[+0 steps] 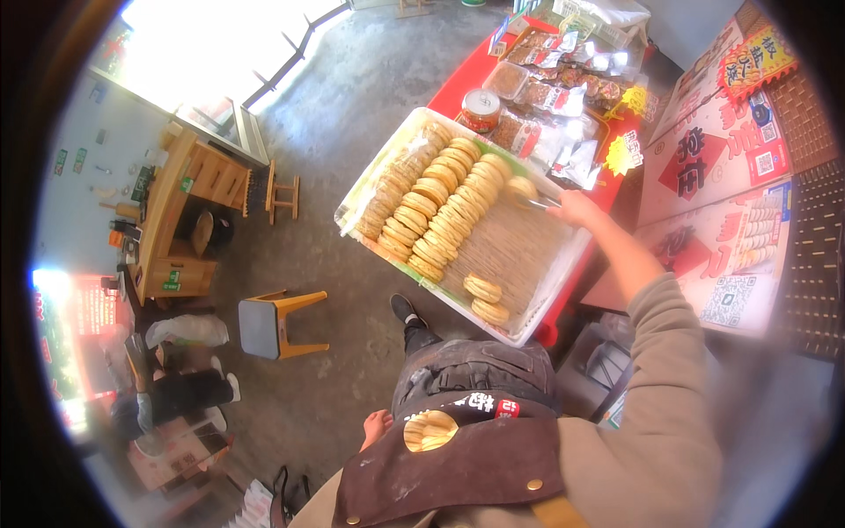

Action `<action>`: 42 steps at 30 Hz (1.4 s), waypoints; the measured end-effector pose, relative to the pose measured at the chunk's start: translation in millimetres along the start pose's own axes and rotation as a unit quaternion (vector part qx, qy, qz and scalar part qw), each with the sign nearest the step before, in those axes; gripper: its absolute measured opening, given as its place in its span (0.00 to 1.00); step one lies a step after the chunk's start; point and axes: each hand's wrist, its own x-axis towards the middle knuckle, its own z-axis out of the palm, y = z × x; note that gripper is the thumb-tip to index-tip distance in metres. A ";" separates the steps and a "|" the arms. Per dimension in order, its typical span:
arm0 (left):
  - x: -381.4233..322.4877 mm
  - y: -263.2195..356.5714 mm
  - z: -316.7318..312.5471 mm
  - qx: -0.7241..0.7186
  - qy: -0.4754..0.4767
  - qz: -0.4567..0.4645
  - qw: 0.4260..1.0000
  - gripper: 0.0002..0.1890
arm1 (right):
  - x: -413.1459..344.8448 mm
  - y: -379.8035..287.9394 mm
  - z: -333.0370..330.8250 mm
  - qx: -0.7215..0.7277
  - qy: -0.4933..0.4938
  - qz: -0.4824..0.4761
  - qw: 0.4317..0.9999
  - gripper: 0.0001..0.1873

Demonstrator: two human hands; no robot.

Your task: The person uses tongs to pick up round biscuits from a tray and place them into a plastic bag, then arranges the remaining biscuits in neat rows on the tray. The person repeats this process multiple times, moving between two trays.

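Observation:
A pair of metal tongs (542, 204) is held in my right hand (575, 208), over the far right part of a white tray (515, 340). At the tips of the tongs is a round flat pastry (521, 187); whether they grip it is blurred. Beside it, rows of golden round pastries (455, 221) stand on edge, packed closely together. The leftmost row (403, 181) lies under clear plastic. Several more pastries (487, 300) lie near the tray's lower corner. My left hand (377, 426) hangs low by my apron, away from the tray, its fingers loosely curled.
A red-covered table (462, 76) bears packaged foods (541, 135) and a lidded jar (480, 110) beyond the tray. Printed boxes (686, 165) stand at right. On the floor at left is a stool (261, 329); a wooden desk (158, 218) and a seated person (178, 396) are farther left.

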 end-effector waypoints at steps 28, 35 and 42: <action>27.3 7.3 22.0 0.014 -0.052 0.023 0.998 0.13 | -150.1 -13.0 54.2 0.149 0.070 -0.133 0.977 0.33; 32.8 -1.8 24.2 0.054 -0.072 0.076 0.993 0.12 | -168.6 -55.4 110.0 0.100 -0.049 -0.142 0.984 0.32; 35.5 -5.9 26.4 0.030 -0.064 0.079 0.994 0.12 | -144.2 -66.0 120.6 0.062 -0.068 -0.103 0.990 0.27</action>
